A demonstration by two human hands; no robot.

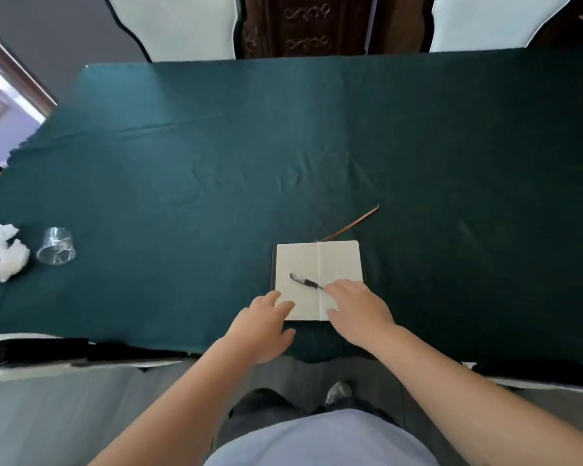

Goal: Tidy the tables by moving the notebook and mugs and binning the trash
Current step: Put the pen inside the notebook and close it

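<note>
Evidently set to close it, both hands flank the open notebook (318, 280) at the near edge: left hand (265, 326) relaxed, empty; right hand (357, 307) fingers reaching the pen (305, 281), grip unclear.

We see our forearms bare, no sleeves reaching the wrists, and both our left hand (261, 327) and right hand (359, 309) ungloved, without rings. We wear a pale lavender-blue top (320, 438) over darker grey trousers (263, 412).
</note>
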